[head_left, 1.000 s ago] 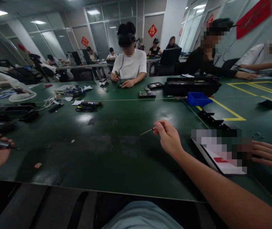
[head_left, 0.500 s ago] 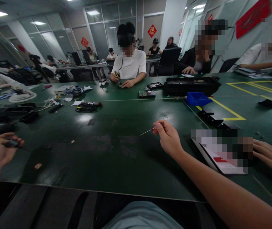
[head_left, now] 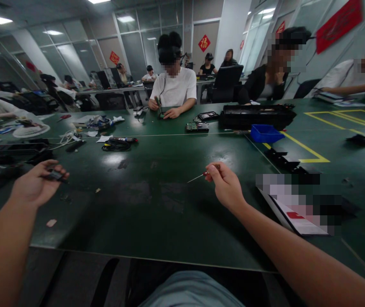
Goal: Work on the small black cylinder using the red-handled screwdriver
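Note:
My right hand grips a slim screwdriver by its red handle, above the middle right of the green table. Its thin metal shaft points left and slightly down, touching nothing. On the left side, my left hand holds a small, dark, blocky part between thumb and fingers, over the table. Motion blurs that part, and its kind is unclear. A beige scrap and a smaller yellowish scrap lie on the table near my left hand.
A coiled black cable lies ahead, left of centre. Beyond are a circuit board, a long black housing and a blue bin. At right lies a partly blurred box or booklet. A co-worker sits opposite.
My left hand has moved right and slightly up with the dark part in it. My right hand stays almost still. Another person's hand at the right edge has gone from view.

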`<state>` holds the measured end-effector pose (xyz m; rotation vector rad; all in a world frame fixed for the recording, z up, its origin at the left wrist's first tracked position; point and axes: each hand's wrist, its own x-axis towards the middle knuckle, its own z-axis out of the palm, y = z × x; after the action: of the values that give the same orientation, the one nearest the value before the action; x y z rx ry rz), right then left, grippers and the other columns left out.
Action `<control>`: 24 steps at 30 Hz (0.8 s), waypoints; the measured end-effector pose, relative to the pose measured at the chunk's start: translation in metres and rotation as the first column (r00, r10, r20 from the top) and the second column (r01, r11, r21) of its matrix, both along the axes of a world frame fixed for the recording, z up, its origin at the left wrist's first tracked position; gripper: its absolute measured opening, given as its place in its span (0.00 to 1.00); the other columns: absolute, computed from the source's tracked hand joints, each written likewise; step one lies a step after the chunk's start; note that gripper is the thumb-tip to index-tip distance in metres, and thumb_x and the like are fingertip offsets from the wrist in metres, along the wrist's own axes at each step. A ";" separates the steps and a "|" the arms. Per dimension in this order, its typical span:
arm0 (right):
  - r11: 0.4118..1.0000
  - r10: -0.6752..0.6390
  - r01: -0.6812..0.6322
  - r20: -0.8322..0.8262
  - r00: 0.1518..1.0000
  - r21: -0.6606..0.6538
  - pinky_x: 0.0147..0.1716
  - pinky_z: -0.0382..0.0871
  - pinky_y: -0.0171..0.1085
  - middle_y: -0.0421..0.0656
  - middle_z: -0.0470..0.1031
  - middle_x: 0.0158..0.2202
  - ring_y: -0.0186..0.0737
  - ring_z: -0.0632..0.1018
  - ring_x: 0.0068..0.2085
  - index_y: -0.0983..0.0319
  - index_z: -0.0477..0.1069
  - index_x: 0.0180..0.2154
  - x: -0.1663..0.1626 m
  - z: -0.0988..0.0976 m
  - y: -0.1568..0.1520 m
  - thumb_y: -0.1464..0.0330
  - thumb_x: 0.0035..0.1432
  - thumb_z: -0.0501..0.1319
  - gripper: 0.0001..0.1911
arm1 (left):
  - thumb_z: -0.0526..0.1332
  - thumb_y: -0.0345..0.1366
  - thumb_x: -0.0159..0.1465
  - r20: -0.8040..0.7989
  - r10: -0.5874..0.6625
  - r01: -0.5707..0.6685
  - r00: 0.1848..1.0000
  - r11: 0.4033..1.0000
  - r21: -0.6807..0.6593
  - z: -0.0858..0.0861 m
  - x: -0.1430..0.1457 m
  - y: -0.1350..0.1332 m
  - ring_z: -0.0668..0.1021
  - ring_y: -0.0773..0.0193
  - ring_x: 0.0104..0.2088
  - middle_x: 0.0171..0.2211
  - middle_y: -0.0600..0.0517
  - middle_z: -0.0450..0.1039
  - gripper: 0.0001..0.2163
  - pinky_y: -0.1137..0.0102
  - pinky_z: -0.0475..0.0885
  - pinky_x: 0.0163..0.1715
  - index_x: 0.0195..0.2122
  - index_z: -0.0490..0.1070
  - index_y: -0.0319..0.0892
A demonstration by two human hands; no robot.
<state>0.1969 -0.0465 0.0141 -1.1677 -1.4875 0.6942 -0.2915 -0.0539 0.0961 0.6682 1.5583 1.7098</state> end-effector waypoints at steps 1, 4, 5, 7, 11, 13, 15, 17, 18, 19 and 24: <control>1.000 0.000 0.000 -0.001 1.000 0.000 0.36 0.73 0.41 0.41 0.77 0.30 0.40 0.78 0.32 0.58 0.72 0.38 0.000 0.000 0.000 0.56 0.67 0.55 0.14 | 0.55 0.19 0.45 0.003 -0.044 0.044 0.999 0.999 0.017 0.001 0.012 0.004 0.69 0.63 0.30 0.25 0.53 0.65 0.14 0.67 0.71 0.36 0.33 0.66 0.39; 1.000 -0.003 0.003 0.004 1.000 0.003 0.35 0.73 0.41 0.42 0.77 0.29 0.41 0.78 0.32 0.58 0.72 0.38 -0.001 0.002 -0.002 0.56 0.67 0.55 0.14 | 0.56 0.19 0.50 0.006 -0.190 0.190 0.982 0.980 0.057 0.002 0.050 0.014 0.69 0.64 0.30 0.24 0.52 0.65 0.13 0.69 0.70 0.35 0.35 0.68 0.39; 1.000 -0.003 0.003 0.007 1.000 0.005 0.36 0.73 0.41 0.41 0.77 0.30 0.41 0.78 0.32 0.58 0.72 0.38 -0.001 0.002 -0.002 0.56 0.67 0.55 0.14 | 0.56 0.19 0.51 0.001 -0.248 0.248 0.969 0.967 0.066 0.002 0.063 0.018 0.70 0.64 0.30 0.24 0.52 0.65 0.13 0.69 0.69 0.35 0.37 0.68 0.39; 1.000 -0.004 0.004 0.009 1.000 0.009 0.36 0.73 0.41 0.41 0.77 0.30 0.40 0.78 0.32 0.58 0.72 0.38 -0.002 0.003 -0.003 0.56 0.68 0.55 0.14 | 0.56 0.20 0.52 -0.017 -0.386 0.386 0.922 0.919 0.078 0.000 0.089 0.025 0.71 0.63 0.30 0.25 0.51 0.67 0.15 0.69 0.69 0.36 0.39 0.70 0.38; 1.000 -0.008 0.008 0.021 1.000 0.011 0.36 0.72 0.40 0.41 0.77 0.31 0.40 0.78 0.33 0.58 0.72 0.39 0.000 0.002 -0.002 0.56 0.68 0.55 0.14 | 0.56 0.22 0.50 0.009 -0.566 0.558 0.825 0.816 0.152 -0.007 0.147 0.037 0.72 0.62 0.31 0.26 0.50 0.68 0.16 0.67 0.69 0.37 0.40 0.71 0.37; 1.000 -0.009 0.009 0.028 1.000 0.012 0.36 0.72 0.40 0.41 0.77 0.30 0.40 0.78 0.33 0.58 0.72 0.39 0.002 0.002 -0.002 0.56 0.69 0.54 0.14 | 0.56 0.23 0.50 0.012 -0.621 0.608 0.784 0.772 0.185 -0.013 0.177 0.043 0.71 0.62 0.30 0.26 0.50 0.67 0.16 0.66 0.68 0.35 0.40 0.71 0.37; 1.000 -0.008 0.008 0.033 0.999 0.008 0.36 0.72 0.40 0.41 0.77 0.30 0.40 0.78 0.33 0.58 0.72 0.39 0.003 0.001 -0.001 0.56 0.69 0.54 0.15 | 0.56 0.24 0.52 -0.009 -0.679 0.666 0.734 0.717 0.206 -0.019 0.206 0.048 0.71 0.62 0.30 0.27 0.50 0.67 0.14 0.64 0.67 0.35 0.40 0.70 0.38; 1.000 -0.009 0.008 0.033 0.999 0.005 0.36 0.72 0.40 0.42 0.77 0.30 0.40 0.78 0.33 0.58 0.72 0.39 0.004 0.001 -0.001 0.56 0.69 0.54 0.15 | 0.56 0.24 0.53 -0.013 -0.730 0.717 0.683 0.667 0.201 -0.025 0.234 0.051 0.71 0.61 0.30 0.28 0.50 0.68 0.15 0.63 0.67 0.36 0.41 0.71 0.39; 1.000 -0.012 0.012 0.031 0.999 0.007 0.36 0.72 0.40 0.42 0.77 0.30 0.40 0.78 0.33 0.58 0.72 0.39 0.004 0.001 -0.001 0.56 0.69 0.54 0.15 | 0.55 0.24 0.53 -0.006 -0.750 0.736 0.662 0.648 0.194 -0.028 0.246 0.051 0.71 0.61 0.30 0.29 0.49 0.68 0.15 0.62 0.67 0.36 0.42 0.71 0.39; 1.000 -0.017 0.017 0.030 0.999 0.010 0.36 0.71 0.41 0.42 0.77 0.30 0.40 0.78 0.33 0.58 0.72 0.39 0.004 0.001 -0.001 0.56 0.69 0.54 0.15 | 0.55 0.24 0.53 0.000 -0.765 0.752 0.644 0.632 0.188 -0.031 0.257 0.051 0.71 0.61 0.31 0.29 0.49 0.68 0.16 0.61 0.66 0.37 0.42 0.71 0.39; 0.999 -0.042 0.041 0.039 0.998 0.022 0.37 0.70 0.41 0.41 0.77 0.30 0.41 0.77 0.33 0.58 0.71 0.39 0.003 0.002 -0.001 0.57 0.69 0.54 0.14 | 0.54 0.23 0.51 -0.146 -0.778 0.791 0.611 0.592 0.151 -0.046 0.296 0.048 0.71 0.61 0.33 0.28 0.50 0.68 0.17 0.62 0.65 0.40 0.42 0.71 0.40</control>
<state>0.2003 -0.0474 0.0161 -1.1998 -1.4958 0.6290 0.0044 -0.0063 0.0504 1.3032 0.8686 1.1423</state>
